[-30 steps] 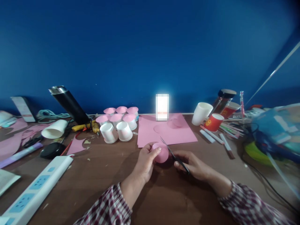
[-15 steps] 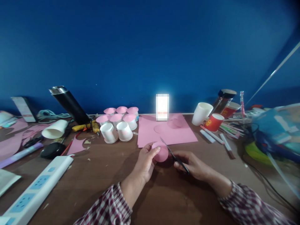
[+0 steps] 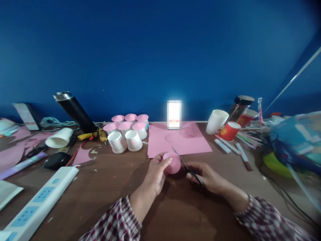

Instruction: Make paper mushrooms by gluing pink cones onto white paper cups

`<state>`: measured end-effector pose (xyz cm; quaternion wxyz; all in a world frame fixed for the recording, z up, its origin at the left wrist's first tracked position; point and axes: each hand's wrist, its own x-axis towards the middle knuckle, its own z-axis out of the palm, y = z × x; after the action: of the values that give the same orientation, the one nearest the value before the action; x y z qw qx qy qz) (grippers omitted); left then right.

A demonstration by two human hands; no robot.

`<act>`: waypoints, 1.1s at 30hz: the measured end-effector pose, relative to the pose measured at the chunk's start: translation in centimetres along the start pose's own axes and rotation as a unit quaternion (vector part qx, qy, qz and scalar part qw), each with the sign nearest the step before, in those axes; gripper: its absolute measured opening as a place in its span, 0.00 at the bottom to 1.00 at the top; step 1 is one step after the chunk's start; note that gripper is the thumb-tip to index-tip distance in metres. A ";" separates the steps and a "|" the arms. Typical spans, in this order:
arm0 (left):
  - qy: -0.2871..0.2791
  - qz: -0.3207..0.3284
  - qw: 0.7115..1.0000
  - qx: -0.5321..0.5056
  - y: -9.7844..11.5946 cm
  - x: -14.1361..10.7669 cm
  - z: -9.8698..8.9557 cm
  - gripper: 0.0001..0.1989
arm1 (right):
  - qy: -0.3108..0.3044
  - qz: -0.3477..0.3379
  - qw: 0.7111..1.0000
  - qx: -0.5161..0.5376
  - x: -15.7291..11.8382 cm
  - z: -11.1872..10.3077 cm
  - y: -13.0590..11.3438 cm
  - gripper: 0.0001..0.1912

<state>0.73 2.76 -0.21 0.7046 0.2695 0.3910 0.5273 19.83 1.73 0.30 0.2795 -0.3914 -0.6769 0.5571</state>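
Observation:
Between its thumb and fingers, my left hand (image 3: 157, 170) pinches a round pink paper disc (image 3: 174, 164). My right hand (image 3: 204, 175) is wrapped round the dark handles of the scissors (image 3: 186, 165), whose blades point up and left beside the disc's right edge. Behind both hands lie stacked pink sheets (image 3: 160, 145) with a faint round outline on top. To the left of the sheets stand several small cups with pink tops (image 3: 124, 126) and two plain white cups (image 3: 134, 140), all close together.
A power strip (image 3: 54, 187), black mouse (image 3: 57, 160), glue gun (image 3: 101, 135), black flask (image 3: 76, 112) and pink scraps (image 3: 81, 155) lie left. On the right are a white cup (image 3: 217, 120), a red cup (image 3: 230, 131), markers (image 3: 243, 156) and a blue bag (image 3: 301, 134).
The whole view has shifted very slightly. Both hands keep the same hold on the disc and the scissors.

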 end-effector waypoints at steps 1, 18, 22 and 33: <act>-0.001 0.001 1.000 0.002 0.0 0.0 0.0 0.19 | 0.001 0.002 1.000 0.000 0.0 0.0 0.0 0.21; 0.008 0.010 1.000 0.011 -0.1 0.0 -0.2 0.20 | 0.011 0.020 1.000 0.010 -0.1 0.2 0.1 0.23; 0.009 0.012 1.000 0.010 0.0 0.1 -0.1 0.20 | 0.012 0.023 1.000 0.012 0.0 0.1 0.3 0.23; 0.008 0.021 1.000 0.018 0.0 0.2 -0.2 0.19 | 0.006 0.032 0.999 0.005 -0.1 0.1 -0.1 0.23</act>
<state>0.53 2.93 -0.38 0.6853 0.2865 0.4004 0.5366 19.74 1.57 0.39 0.2675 -0.4146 -0.6596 0.5670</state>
